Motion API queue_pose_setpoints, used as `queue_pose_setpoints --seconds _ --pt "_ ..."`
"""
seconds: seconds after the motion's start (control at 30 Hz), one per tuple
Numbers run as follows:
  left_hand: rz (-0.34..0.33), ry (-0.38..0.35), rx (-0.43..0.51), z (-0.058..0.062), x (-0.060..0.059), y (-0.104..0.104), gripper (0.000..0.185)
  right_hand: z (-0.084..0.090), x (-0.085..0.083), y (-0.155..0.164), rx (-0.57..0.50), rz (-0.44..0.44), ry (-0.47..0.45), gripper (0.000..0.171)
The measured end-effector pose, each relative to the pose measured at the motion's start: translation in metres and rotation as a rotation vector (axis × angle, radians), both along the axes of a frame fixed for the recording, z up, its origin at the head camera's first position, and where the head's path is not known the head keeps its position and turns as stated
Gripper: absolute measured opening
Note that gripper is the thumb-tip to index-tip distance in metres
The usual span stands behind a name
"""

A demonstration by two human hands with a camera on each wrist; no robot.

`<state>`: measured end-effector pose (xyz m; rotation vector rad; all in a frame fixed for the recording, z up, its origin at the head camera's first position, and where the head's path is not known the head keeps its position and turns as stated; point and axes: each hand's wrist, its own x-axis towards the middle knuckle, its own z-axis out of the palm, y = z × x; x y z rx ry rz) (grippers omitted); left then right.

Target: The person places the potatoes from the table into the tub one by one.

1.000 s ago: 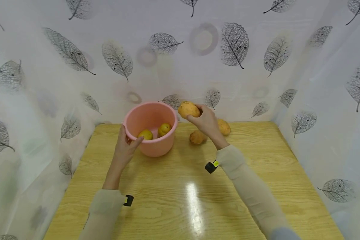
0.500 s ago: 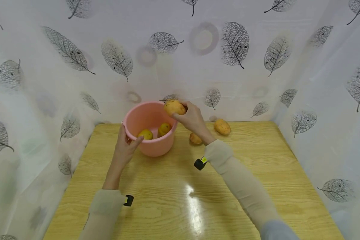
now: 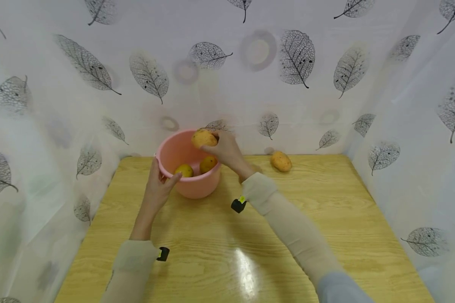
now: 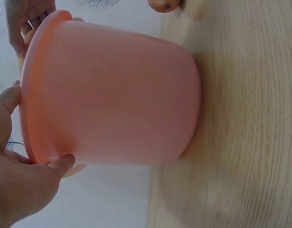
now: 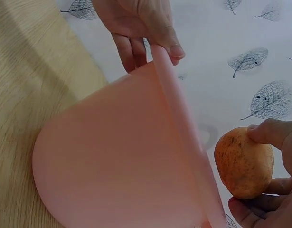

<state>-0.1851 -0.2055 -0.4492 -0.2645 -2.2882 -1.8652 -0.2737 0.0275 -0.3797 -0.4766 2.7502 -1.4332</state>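
Note:
A pink plastic bucket (image 3: 197, 188) stands on the wooden table. My left hand (image 3: 157, 187) grips its rim at the near left, thumb over the edge. My right hand (image 3: 229, 148) holds a yellow-brown potato (image 3: 203, 138) over the bucket's opening, near the right side of the rim. In the right wrist view this potato (image 5: 244, 163) is pinched between thumb and fingers, with dark specks on its skin. Down in the bucket lie two yellowish potatoes, one at the left (image 3: 184, 170) and one at the right (image 3: 207, 164).
One potato (image 3: 281, 161) lies on the table (image 3: 307, 210) towards the back right. Another potato (image 4: 164, 4), mostly hidden behind the right wrist in the head view, sits beside the bucket. A leaf-patterned white curtain (image 3: 231, 92) closes off the back and both sides.
My right hand has carried the potato leftward, from beside the bucket to above its opening. The left hand keeps its grip on the rim, and the bucket stays put.

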Motion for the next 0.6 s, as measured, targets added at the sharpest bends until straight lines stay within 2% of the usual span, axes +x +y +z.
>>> queue_pose_setpoints --seconds 0.3,0.6 --pt "0.003 -0.001 0.015 -0.001 -0.001 -0.001 0.093 -0.007 -0.005 -0.024 0.072 0.046 0.049 0.054" --pt "0.004 0.003 -0.004 -0.002 -0.001 0.0 0.096 -0.013 -0.012 -0.034 0.16 0.022 0.076 0.056"
